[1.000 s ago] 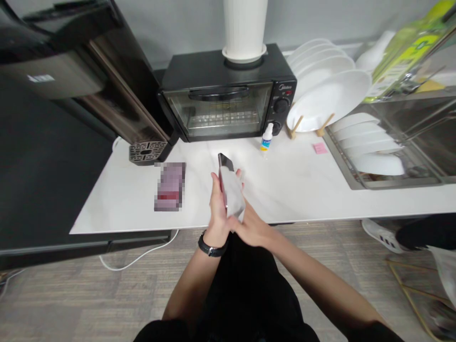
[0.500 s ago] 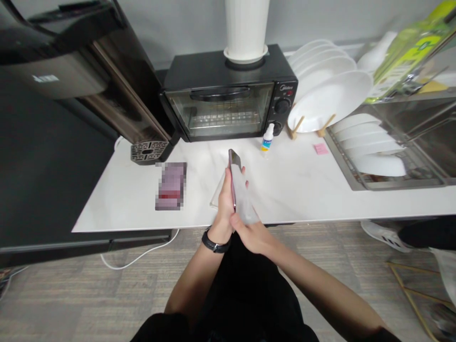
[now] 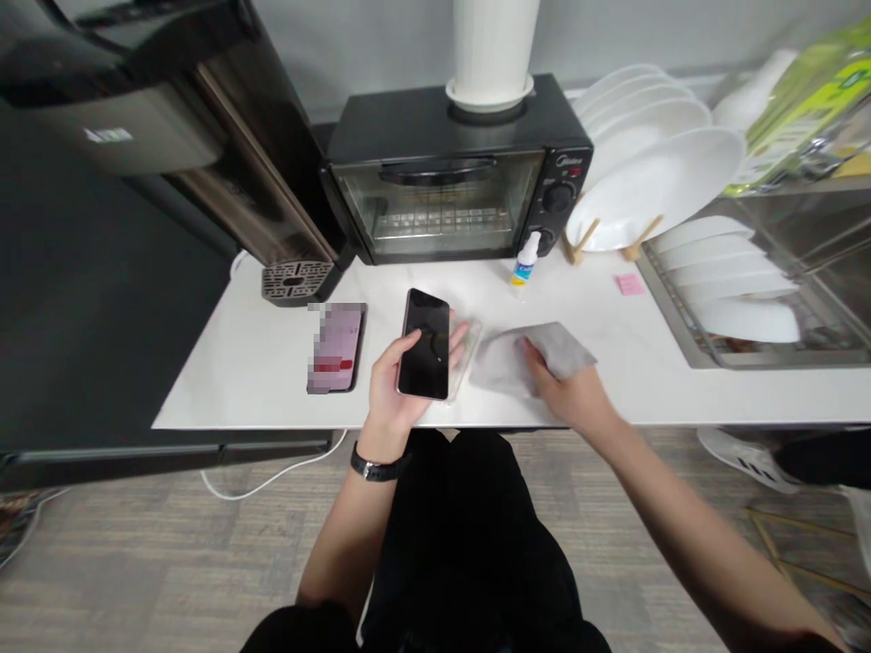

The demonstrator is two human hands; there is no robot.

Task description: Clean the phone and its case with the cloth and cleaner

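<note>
My left hand (image 3: 393,385) holds a smartphone (image 3: 425,345), its dark screen facing up and the thumb across its left edge. Under and beside that hand, a clear phone case (image 3: 468,363) lies on the counter, partly hidden. To the right, my right hand (image 3: 568,385) grips a thin grey cloth (image 3: 507,358), which spreads out around the fingers just over the counter. A second phone (image 3: 338,349), partly pixelated, lies left of my left hand. Behind the cloth stands a small white spray bottle (image 3: 524,263) with a blue and yellow label.
A black toaster oven (image 3: 435,204) stands at the back with a white pot (image 3: 494,50) on top. The drink dispenser (image 3: 272,199) is at left. White plates (image 3: 653,190) and a sink rack (image 3: 735,363) are at right, near a pink note (image 3: 630,285). Someone's shoe (image 3: 745,458) shows below.
My hands have moved apart. The phone has turned from edge-on to screen up in my left hand, and my right hand has carried the cloth off it to the right.
</note>
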